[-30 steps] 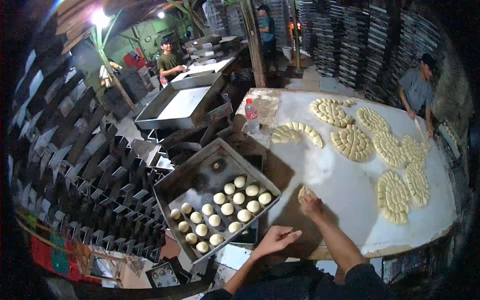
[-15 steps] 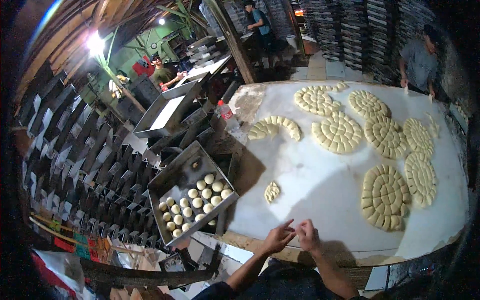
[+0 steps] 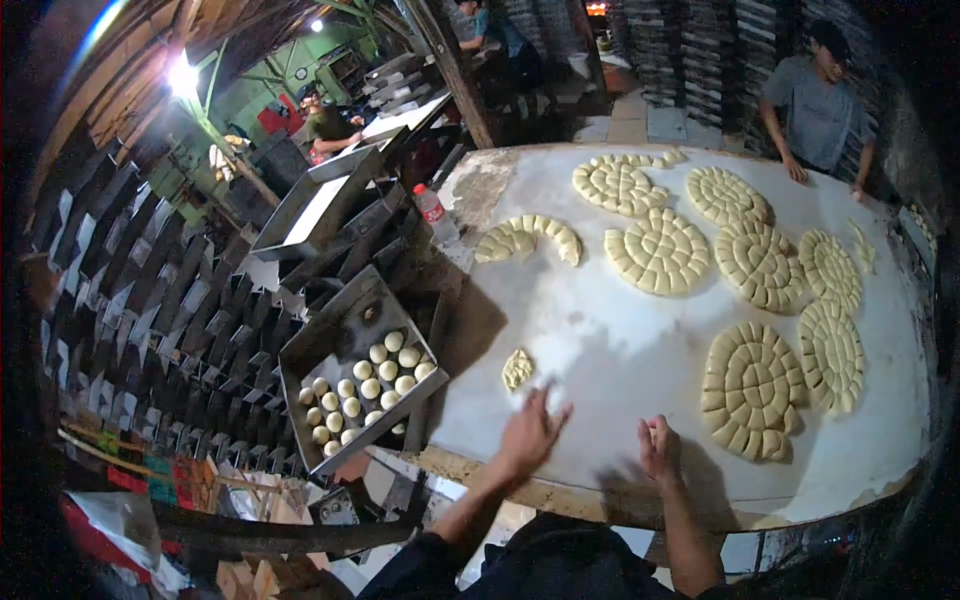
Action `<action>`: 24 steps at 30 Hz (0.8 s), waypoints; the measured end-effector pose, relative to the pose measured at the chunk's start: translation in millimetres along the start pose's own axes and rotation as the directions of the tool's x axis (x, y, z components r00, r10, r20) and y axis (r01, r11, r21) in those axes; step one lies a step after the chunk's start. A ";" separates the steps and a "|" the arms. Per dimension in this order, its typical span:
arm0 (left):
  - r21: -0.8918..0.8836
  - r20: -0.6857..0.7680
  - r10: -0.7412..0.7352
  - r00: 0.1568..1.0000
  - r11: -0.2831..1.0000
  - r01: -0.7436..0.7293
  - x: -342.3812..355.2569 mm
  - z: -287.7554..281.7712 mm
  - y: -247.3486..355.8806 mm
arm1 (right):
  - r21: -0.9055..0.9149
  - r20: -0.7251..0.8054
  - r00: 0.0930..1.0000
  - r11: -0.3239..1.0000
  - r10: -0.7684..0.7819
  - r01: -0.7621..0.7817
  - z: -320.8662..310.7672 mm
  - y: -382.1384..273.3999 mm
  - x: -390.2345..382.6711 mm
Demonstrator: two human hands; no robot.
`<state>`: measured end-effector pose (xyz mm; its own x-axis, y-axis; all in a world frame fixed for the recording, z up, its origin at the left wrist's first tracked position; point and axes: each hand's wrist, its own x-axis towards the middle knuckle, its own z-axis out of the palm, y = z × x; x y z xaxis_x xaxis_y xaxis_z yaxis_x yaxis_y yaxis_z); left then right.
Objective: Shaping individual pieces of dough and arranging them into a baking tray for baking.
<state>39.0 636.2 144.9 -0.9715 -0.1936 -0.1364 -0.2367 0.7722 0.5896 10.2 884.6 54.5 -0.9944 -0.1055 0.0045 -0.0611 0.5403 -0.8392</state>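
Hands split apart since half a second back, when both met at the counter's near edge. Left hand now out flat over the counter, fingers spread, blurred, nothing held. Right hand upright near the near edge, fingers curled loosely; cannot tell whether anything sits inside that grip.

Largest to smallest:
- Counter: big white floured slab, rounded corners, worn near edge.
- Stacked dark trays filling the left side.
- Round spiral dough arrangements: nearest one right of the right hand, well apart from it; others further back.
- Metal tray off the counter's left edge, holding rows of dough balls; far part bare.
- Curved row of dough pieces toward the far left corner.
- Bottle with red cap at the far left edge.
- Small dough lump, alone on the counter, just beyond the left hand's fingertips, not touching.

Another person leaning on the far right edge; more people further back.

Judgement on handling: lump is soft, so light palm pressure, even circular roll, floured surface to avoid sticking. Keep the left sleeve off the tray rim.
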 end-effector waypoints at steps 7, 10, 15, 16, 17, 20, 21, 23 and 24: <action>0.454 0.043 -0.236 0.971 0.870 0.191 17.0 31.4 -129.0 | -0.254 0.025 0.929 0.896 -0.370 0.363 -7.2 -6.5 -30.8; 0.472 0.198 0.261 0.945 0.819 -0.325 -22.6 35.8 -157.7 | -0.395 0.090 0.894 0.808 -0.438 0.436 -30.5 8.6 -45.7; 0.454 -0.284 0.484 0.828 0.828 -0.328 42.2 16.8 -179.7 | -0.457 -0.092 0.900 0.821 -0.426 0.343 -10.2 46.2 27.6; -0.088 -0.361 0.220 0.906 0.959 -0.268 63.1 23.3 -187.7 | -0.383 -0.114 0.892 0.848 -0.438 0.368 3.1 30.2 44.8; -0.606 -0.289 -0.071 0.955 0.785 -0.125 70.2 34.4 -201.7 | -0.346 -0.182 0.890 0.874 -0.418 0.340 18.8 13.5 55.7; -0.171 -0.410 -0.037 0.911 0.985 -0.036 60.6 68.4 -213.0 | -0.338 -0.110 0.913 0.879 -0.392 0.337 46.8 -16.4 31.6; 0.041 -0.307 0.218 0.926 0.975 -0.216 47.3 76.2 -109.4 | -0.398 -0.064 0.966 0.894 -0.252 0.206 42.6 16.8 12.6; 0.378 -0.160 0.454 0.876 0.848 -0.371 -0.7 82.2 -218.0 | -0.470 0.054 0.873 0.759 -0.484 0.450 26.3 -28.7 -14.3; 0.298 -0.067 0.510 0.857 0.830 -0.471 -10.0 69.9 -201.9 | -0.415 0.201 0.888 0.785 -0.414 0.460 8.3 -17.4 -16.3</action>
<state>95.9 524.5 -28.5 -0.9532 0.1877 0.2368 0.2584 0.9127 0.3165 28.2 869.9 64.6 -0.8401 -0.4853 0.2425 -0.5414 0.7220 -0.4308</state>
